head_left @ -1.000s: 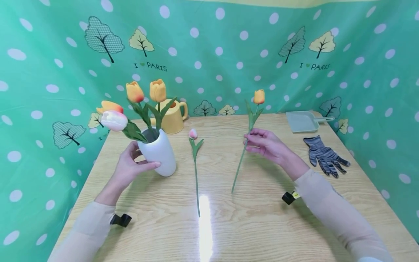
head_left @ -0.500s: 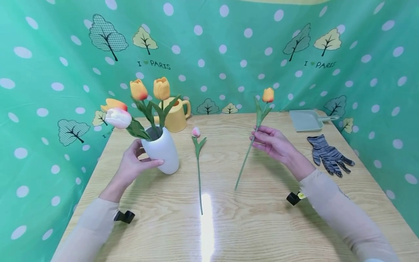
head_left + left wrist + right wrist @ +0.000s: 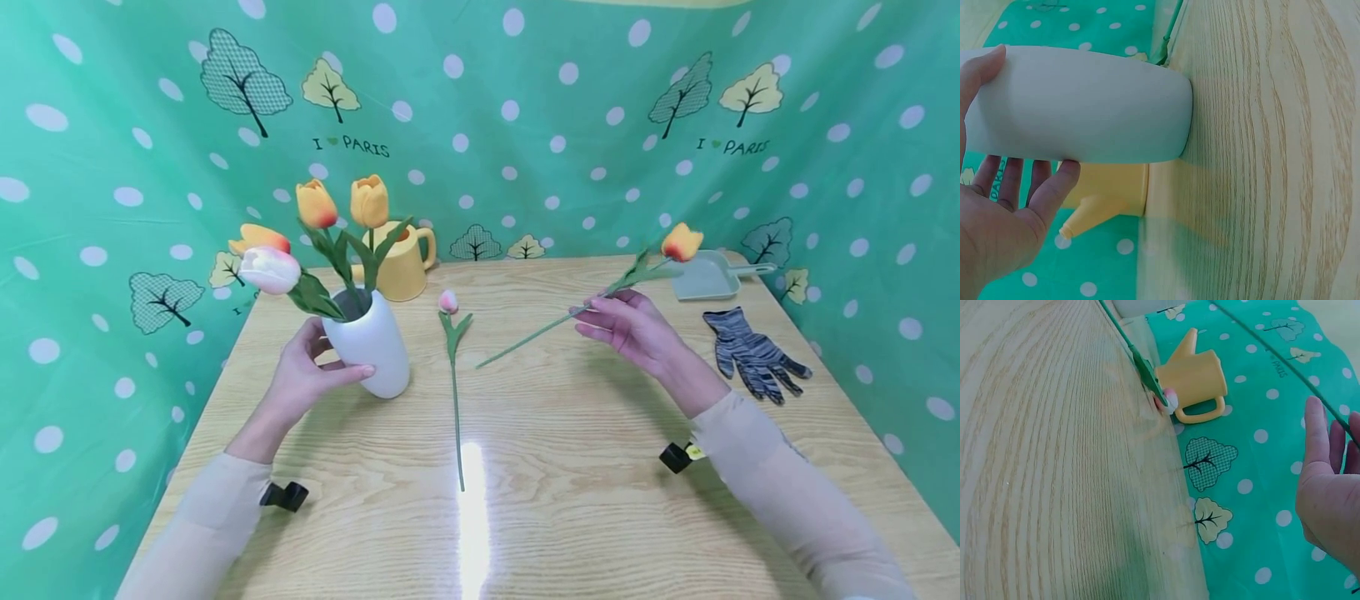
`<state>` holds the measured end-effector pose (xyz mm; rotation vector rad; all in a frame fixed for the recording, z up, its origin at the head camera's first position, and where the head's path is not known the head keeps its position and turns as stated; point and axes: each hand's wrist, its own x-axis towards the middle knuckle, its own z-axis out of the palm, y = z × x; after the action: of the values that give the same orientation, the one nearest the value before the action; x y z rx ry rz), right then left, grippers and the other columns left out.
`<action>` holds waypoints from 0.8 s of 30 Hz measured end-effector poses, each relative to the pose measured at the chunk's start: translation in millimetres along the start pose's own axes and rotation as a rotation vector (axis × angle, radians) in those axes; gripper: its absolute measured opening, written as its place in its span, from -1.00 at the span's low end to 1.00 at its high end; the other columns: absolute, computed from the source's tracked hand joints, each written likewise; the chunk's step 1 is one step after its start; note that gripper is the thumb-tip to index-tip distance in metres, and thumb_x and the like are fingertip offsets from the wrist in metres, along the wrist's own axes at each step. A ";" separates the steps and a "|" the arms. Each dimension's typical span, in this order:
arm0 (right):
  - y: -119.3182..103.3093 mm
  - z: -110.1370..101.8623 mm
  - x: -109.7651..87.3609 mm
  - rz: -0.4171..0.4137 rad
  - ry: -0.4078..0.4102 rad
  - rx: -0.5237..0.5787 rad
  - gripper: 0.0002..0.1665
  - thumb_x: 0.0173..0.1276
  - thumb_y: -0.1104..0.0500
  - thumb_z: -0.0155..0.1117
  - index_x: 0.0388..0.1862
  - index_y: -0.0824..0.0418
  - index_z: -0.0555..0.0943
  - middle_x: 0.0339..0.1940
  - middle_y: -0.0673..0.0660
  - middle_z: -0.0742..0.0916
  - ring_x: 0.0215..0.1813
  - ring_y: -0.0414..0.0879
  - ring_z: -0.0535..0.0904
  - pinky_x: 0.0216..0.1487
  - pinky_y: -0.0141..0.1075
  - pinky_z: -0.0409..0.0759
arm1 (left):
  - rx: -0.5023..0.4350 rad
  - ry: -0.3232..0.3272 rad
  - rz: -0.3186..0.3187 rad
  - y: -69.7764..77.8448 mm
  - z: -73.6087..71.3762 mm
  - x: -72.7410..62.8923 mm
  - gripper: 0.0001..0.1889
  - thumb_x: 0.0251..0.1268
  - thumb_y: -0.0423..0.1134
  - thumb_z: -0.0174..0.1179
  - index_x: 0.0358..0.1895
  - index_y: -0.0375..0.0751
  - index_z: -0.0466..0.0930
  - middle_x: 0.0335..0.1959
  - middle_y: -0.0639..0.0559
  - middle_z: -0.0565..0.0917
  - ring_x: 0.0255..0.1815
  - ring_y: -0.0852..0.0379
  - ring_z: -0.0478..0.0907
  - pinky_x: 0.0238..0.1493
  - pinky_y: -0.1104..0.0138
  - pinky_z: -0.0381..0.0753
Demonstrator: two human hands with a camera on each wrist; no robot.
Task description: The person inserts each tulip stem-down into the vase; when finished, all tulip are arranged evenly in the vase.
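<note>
My left hand (image 3: 303, 367) grips a white vase (image 3: 375, 350) from the left, thumb across its front. In the left wrist view the fingers curl under the vase (image 3: 1097, 106), whose base meets the wooden surface. Several tulips stand in it: yellow-orange tulips (image 3: 370, 202) and a white-pink tulip (image 3: 270, 270) leaning left. Over the table's right half, my right hand (image 3: 633, 329) pinches the stem of an orange tulip (image 3: 681, 242). Its bloom points right and its stem end points down left, towards the vase. Between the hands a small pink tulip (image 3: 453, 333) lies flat.
Behind the vase stands a yellow watering can (image 3: 403, 271). At the back right lies a pale green dustpan (image 3: 703, 277), with a striped grey glove (image 3: 756, 357) in front of it. A green dotted cloth (image 3: 525, 108) hangs along the table's back and sides.
The orange tulip in my right hand has turned from nearly upright to a slant, bloom swinging right and stem end swinging left. My left hand and the vase have stayed in place on the table.
</note>
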<state>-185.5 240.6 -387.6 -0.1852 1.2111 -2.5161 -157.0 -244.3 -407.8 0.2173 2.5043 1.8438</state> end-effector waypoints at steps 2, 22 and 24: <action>-0.2 0.8 -1.0 -0.016 -0.004 0.029 -0.75 0.52 0.46 0.09 -0.34 0.30 0.63 -0.29 0.25 0.78 0.00 0.15 0.75 0.10 -0.06 0.68 | 0.001 0.002 0.002 -0.3 0.0 0.4 -0.18 0.05 -0.20 0.60 0.36 -0.07 0.30 0.27 0.00 0.44 0.24 -0.02 0.42 0.05 0.40 0.67; -4.3 13.4 -10.8 -0.097 0.041 0.071 -0.72 0.51 0.45 0.11 -0.39 0.27 0.65 -0.37 0.18 0.73 -0.06 0.10 0.75 0.10 -0.12 0.69 | -0.005 -0.006 0.028 -0.1 0.3 0.4 -0.17 0.07 -0.25 0.58 0.39 -0.09 0.29 0.27 -0.06 0.43 0.22 -0.01 0.43 0.05 0.39 0.67; -5.5 15.3 -11.3 -0.086 0.054 0.075 -0.73 0.51 0.45 0.12 -0.40 0.28 0.64 -0.38 0.19 0.72 -0.06 0.11 0.75 0.10 -0.12 0.69 | -0.009 -0.008 0.022 -0.3 0.2 0.4 -0.17 0.07 -0.25 0.58 0.39 -0.09 0.29 0.27 -0.06 0.43 0.23 -0.01 0.43 0.05 0.39 0.67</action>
<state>-172.3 236.6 -373.4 -0.1550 1.1499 -2.6512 -157.5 -244.2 -408.1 0.2522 2.4978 1.8589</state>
